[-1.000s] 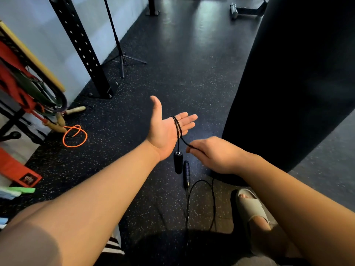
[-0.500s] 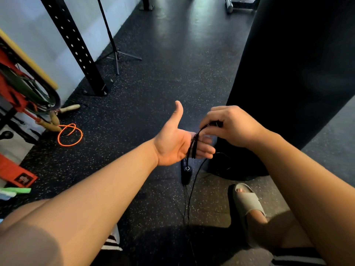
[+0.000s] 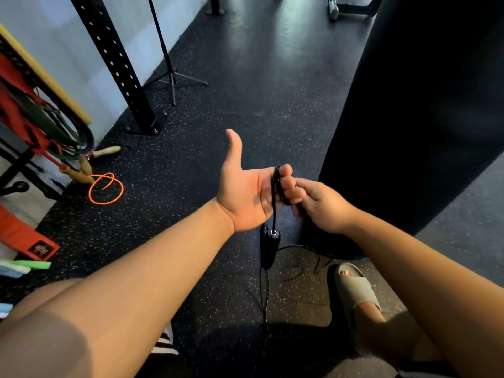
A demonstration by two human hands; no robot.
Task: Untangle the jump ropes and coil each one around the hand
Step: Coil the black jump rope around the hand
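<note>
My left hand [image 3: 245,192] is held palm up with the thumb raised and the fingers curled over turns of a thin black jump rope [image 3: 275,186]. From those turns a black handle [image 3: 268,248] hangs below the palm. My right hand [image 3: 323,205] is just right of the left fingers, pinching the same rope where it leaves the coil. The slack rope [image 3: 308,252] trails down onto the floor by my foot. An orange jump rope [image 3: 106,189] with wooden handles [image 3: 105,151] lies on the floor at the left.
A black punching bag [image 3: 414,105] stands close on the right. A perforated black rack post [image 3: 120,69] and a tripod stand [image 3: 171,77] are at the back left. Resistance bands hang on a rack [image 3: 32,115] at the far left. My sandalled foot [image 3: 354,290] is below.
My right hand carried the rope up and over the left fingers, then came back down beside them, adding a turn. The left fingers have curled over the rope.
</note>
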